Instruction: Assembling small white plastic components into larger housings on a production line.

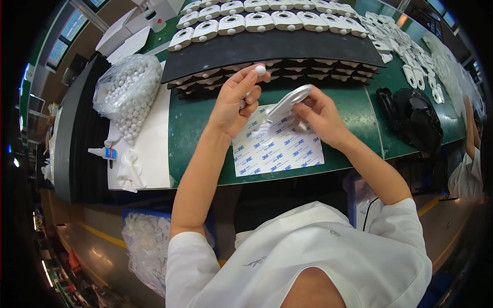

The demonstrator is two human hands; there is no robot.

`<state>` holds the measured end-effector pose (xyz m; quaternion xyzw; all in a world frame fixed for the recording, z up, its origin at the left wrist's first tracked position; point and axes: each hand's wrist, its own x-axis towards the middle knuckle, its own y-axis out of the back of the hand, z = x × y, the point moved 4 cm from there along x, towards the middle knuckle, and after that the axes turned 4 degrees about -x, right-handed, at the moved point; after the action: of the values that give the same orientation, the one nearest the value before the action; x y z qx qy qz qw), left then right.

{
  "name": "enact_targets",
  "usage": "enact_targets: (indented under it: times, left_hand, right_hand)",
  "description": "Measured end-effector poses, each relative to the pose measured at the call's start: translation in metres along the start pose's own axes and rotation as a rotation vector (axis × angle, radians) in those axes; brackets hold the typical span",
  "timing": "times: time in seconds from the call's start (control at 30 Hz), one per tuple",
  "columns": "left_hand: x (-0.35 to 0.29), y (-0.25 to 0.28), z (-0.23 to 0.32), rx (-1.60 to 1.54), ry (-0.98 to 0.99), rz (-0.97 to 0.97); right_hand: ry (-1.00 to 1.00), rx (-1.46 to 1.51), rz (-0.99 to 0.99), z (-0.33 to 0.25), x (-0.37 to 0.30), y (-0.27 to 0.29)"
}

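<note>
My left hand is closed, pinching a small white ball between thumb and forefinger. More white balls are tucked under its curled lower fingers. To its right, my right hand grips a white oval plastic part by its far end, tilted and slightly blurred. Both hands are raised above a white sheet with blue print lying on the green table. Beyond them, white plastic parts with holes stand in rows on black boards, each front-row part with a white ball at its near edge.
A clear bag of white balls stands at the left, near a small glue bottle and a crumpled white cloth. Loose white parts spread over the far right, behind a black bag. Another person's arm shows at the right edge.
</note>
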<state>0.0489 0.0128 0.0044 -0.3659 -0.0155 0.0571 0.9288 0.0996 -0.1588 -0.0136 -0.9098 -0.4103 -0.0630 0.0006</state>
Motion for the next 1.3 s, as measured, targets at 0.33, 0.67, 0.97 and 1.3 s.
enact_targets:
  times: [0.33, 0.67, 0.97, 1.3]
  left_hand:
    - [-0.005, -0.008, -0.007, 0.160, 0.077, -0.023]
    - [-0.003, -0.004, -0.007, 0.114, 0.068, -0.043]
    - [-0.003, -0.007, -0.008, 0.147, 0.072, 0.000]
    - [-0.003, -0.007, -0.011, 0.308, 0.038, 0.055]
  right_hand:
    - [-0.233, 0.731, -0.020, 0.004, 0.000, 0.017]
    - [0.544, -0.295, -0.017, -0.044, 0.004, 0.027]
    - [0.929, -0.797, -0.003, -0.066, -0.004, 0.015]
    - [0.044, 0.360, 0.113, -0.009, 0.017, 0.018]
